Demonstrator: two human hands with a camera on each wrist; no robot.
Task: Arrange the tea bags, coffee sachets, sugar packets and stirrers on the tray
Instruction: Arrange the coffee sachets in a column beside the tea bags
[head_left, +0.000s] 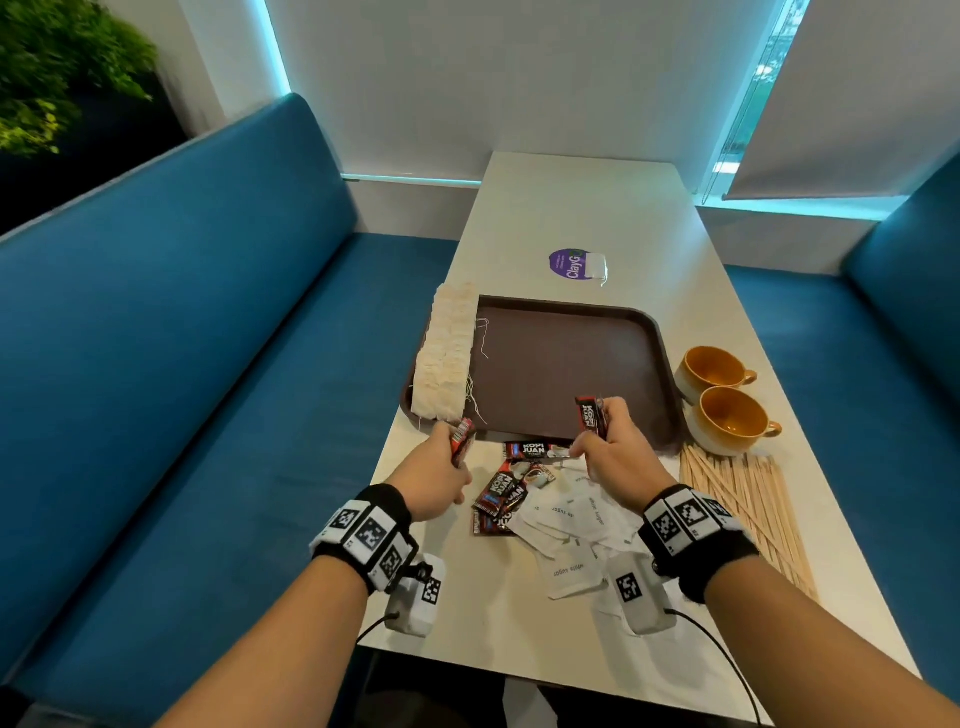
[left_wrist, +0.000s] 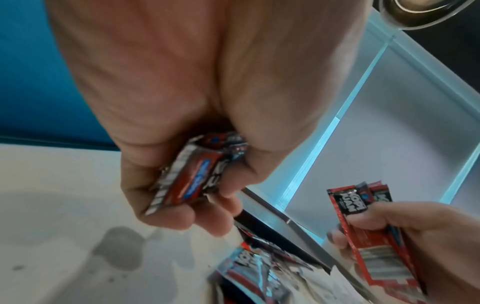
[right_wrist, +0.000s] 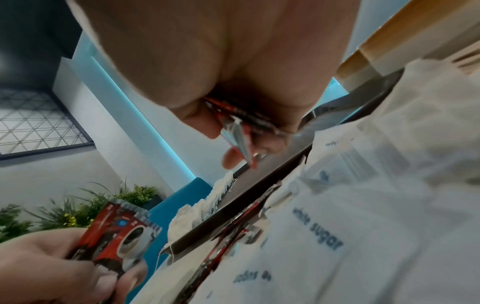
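Observation:
A brown tray (head_left: 561, 364) lies on the white table, with a row of tea bags (head_left: 447, 353) along its left edge. My left hand (head_left: 441, 462) grips a few red coffee sachets (left_wrist: 187, 174) just short of the tray's near left corner. At the tray's near edge my right hand (head_left: 605, 441) holds more coffee sachets (head_left: 589, 413) upright. Loose coffee sachets (head_left: 506, 491) and white sugar packets (head_left: 571, 525) lie between my hands. Wooden stirrers (head_left: 748, 504) lie in a fan to the right.
Two yellow cups (head_left: 727, 400) stand right of the tray, next to the stirrers. A purple sticker with a small clear packet (head_left: 579, 265) lies beyond the tray. Blue benches (head_left: 208, 338) flank the table on both sides.

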